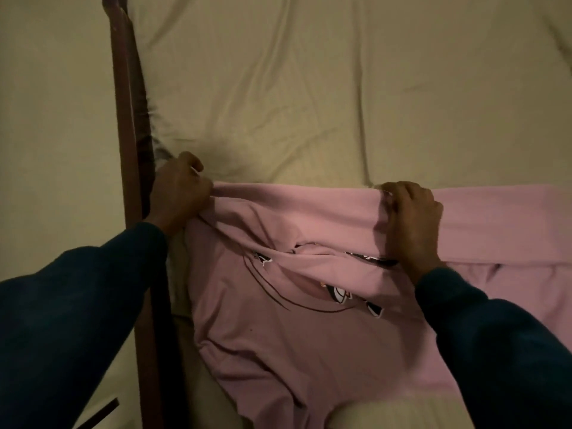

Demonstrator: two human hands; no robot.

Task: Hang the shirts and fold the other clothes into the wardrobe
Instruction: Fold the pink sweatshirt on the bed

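Observation:
A pink garment (278, 335) with a printed cartoon design lies spread on the bed, its far part folded over towards me. My left hand (178, 193) grips the folded edge at its left end, close to the bed frame. My right hand (410, 218) pinches the same folded edge further right, fingers curled over the cloth. More of the pink fabric runs off to the right of that hand. Both arms wear dark blue sleeves.
A beige bedsheet (309, 88), creased, covers the mattress beyond the garment. A dark wooden bed frame rail (133, 119) runs down the left side, with pale floor (55, 119) beyond it.

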